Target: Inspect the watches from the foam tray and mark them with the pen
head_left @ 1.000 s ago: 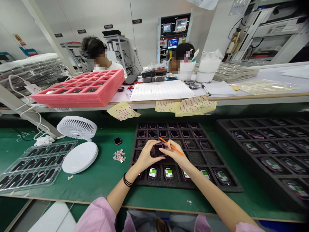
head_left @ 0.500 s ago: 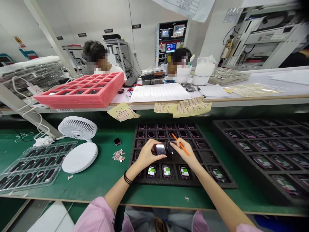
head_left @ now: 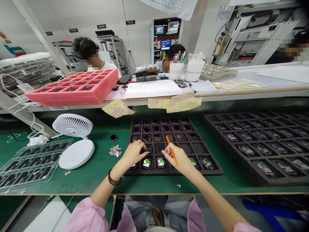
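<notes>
left hand seemingly on watch, right holding stick

And it was a bright, flat, even light in here, seeming to pour down from above across the white wall, with barely a shadow on the green table! Look at those edges, though: the white pillar leaned hard as the wide lens bowed everything outward. The black foam tray was crisp, soft shadows sat under the right hand, and the top-right corner sank into darkness!
</notes>
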A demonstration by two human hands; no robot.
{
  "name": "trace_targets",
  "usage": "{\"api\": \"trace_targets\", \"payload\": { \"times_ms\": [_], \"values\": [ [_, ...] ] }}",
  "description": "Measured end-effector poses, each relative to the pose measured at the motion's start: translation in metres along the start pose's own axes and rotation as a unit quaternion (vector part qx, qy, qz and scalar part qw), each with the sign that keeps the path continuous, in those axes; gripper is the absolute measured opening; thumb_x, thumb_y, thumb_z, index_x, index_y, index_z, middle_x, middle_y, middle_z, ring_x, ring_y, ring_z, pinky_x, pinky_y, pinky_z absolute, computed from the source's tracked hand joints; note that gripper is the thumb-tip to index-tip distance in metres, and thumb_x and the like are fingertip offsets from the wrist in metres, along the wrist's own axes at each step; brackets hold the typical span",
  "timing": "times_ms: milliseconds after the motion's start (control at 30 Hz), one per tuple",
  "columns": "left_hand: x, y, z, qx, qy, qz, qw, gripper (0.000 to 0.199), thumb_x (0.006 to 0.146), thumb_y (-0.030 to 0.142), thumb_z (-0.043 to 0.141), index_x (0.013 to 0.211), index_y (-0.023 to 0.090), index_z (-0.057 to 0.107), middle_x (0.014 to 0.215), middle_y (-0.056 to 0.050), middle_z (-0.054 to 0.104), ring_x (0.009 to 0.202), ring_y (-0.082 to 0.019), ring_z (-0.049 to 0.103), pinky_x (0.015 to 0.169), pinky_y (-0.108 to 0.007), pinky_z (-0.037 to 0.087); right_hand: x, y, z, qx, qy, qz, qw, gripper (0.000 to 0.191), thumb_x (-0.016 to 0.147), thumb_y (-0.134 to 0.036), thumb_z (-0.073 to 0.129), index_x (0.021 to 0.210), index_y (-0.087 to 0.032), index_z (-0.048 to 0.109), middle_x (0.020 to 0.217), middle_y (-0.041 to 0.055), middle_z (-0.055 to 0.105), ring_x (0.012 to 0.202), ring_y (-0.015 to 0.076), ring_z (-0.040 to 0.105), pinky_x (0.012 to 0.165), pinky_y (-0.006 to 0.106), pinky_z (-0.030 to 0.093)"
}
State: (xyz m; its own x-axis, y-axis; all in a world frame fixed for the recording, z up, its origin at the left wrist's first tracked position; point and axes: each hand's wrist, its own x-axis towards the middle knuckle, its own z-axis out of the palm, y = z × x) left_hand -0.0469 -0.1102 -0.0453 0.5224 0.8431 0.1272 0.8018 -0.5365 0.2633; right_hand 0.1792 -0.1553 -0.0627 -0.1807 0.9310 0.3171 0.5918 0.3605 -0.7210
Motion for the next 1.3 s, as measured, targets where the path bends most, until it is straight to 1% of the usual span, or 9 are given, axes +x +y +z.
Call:
{"api": "trace_targets", "payload": {
  "times_ms": [100,267,533,667,800,900,1033,1167,1300],
  "values": [
    [-0.029,-0.010,-0.022,0.044,-0.100,-0.055,0.993,0.015,0.079,0.029,0.063,0.090,0.019,0.060,0.099,-0.006,0.062,0.095,-0.024,0.058,0.081,-0.035,0.044,-0.005,-0.018,0.031,-0.030,-0.070,-0.029,0.997,0.019,0.083,-0.017,0.047,0.072,-0.024,0.033,0.068,-0.0004,0.051,0.057,0.0148,0.050,0.056,0.026,0.039],
    [-0.055,-0.012,-0.028,0.078,-0.170,-0.117,0.975,0.034,0.072,0.022,0.064,0.105,0.016,0.058,0.111,-0.011,0.059,0.105,-0.028,0.055,0.088,-0.037,0.043,-0.004,-0.025,0.069,-0.118,-0.069,-0.037,0.990,0.018,0.076,-0.005,0.045,0.074,-0.022,0.039,0.068,0.0019,0.051,0.065,0.0187,0.051,0.058,0.028,0.040],
    [-0.050,-0.024,-0.010,0.053,-0.147,-0.115,0.981,0.036,0.061,0.019,0.067,0.096,0.017,0.059,0.102,-0.009,0.058,0.097,-0.028,0.055,0.084,-0.036,0.044,-0.001,-0.025,0.086,-0.018,-0.061,-0.025,0.998,0.007,0.092,-0.024,0.043,0.086,-0.021,0.047,0.083,0.0068,0.061,0.078,0.0217,0.062,0.070,0.034,0.049],
    [-0.056,-0.032,-0.005,-0.034,-0.090,-0.119,0.988,0.034,0.060,0.018,0.065,0.092,0.017,0.056,0.100,-0.009,0.057,0.095,-0.026,0.054,0.082,-0.036,0.045,0.000,-0.024,0.093,0.035,-0.108,-0.011,0.993,0.015,0.095,-0.022,0.035,0.094,-0.020,0.049,0.086,0.0079,0.065,0.076,0.0208,0.065,0.070,0.034,0.049],
    [-0.058,-0.038,-0.011,-0.172,-0.026,-0.139,0.975,0.030,0.060,0.019,0.065,0.086,0.019,0.051,0.092,-0.004,0.058,0.087,-0.022,0.056,0.075,-0.034,0.046,0.000,-0.021,0.098,0.070,-0.101,-0.019,0.992,0.021,0.095,-0.022,0.033,0.096,-0.020,0.054,0.093,0.0099,0.067,0.086,0.0222,0.066,0.077,0.036,0.049],
    [-0.049,-0.040,-0.015,-0.339,-0.006,-0.143,0.930,0.035,0.064,0.022,0.067,0.092,0.019,0.046,0.090,-0.001,0.059,0.075,-0.015,0.058,0.063,-0.026,0.045,0.002,-0.018,0.094,0.167,-0.107,0.024,0.980,0.024,0.094,-0.033,0.038,0.096,-0.019,0.057,0.078,0.0055,0.065,0.069,0.0193,0.066,0.063,0.032,0.050],
    [-0.019,-0.033,-0.012,-0.530,0.011,-0.152,0.834,0.048,0.063,0.024,0.073,0.098,0.020,0.040,0.084,-0.001,0.062,0.065,-0.010,0.057,0.056,-0.021,0.041,0.019,-0.011,0.067,0.385,-0.093,0.148,0.906,0.037,0.088,-0.050,0.044,0.103,-0.018,0.054,0.057,-0.0032,0.056,0.040,0.0142,0.057,0.035,0.022,0.038],
    [0.024,-0.016,0.002,-0.601,0.055,-0.140,0.785,0.057,0.061,0.022,0.076,0.108,0.019,0.045,0.098,-0.007,0.064,0.074,-0.013,0.061,0.054,-0.019,0.041,0.050,0.001,0.025,0.454,-0.069,0.147,0.876,0.034,0.082,-0.044,0.057,0.104,-0.018,0.057,0.065,-0.0002,0.061,0.048,0.0138,0.061,0.040,0.023,0.044],
    [0.056,-0.005,0.021,-0.627,0.080,-0.118,0.766,0.054,0.070,0.031,0.071,0.116,0.018,0.047,0.097,-0.007,0.063,0.069,-0.012,0.063,0.050,-0.019,0.040,0.072,0.022,0.005,0.443,-0.076,0.124,0.884,0.037,0.071,-0.031,0.072,0.104,-0.021,0.058,0.079,0.0001,0.064,0.061,0.0141,0.066,0.048,0.023,0.047]
  ]
}}
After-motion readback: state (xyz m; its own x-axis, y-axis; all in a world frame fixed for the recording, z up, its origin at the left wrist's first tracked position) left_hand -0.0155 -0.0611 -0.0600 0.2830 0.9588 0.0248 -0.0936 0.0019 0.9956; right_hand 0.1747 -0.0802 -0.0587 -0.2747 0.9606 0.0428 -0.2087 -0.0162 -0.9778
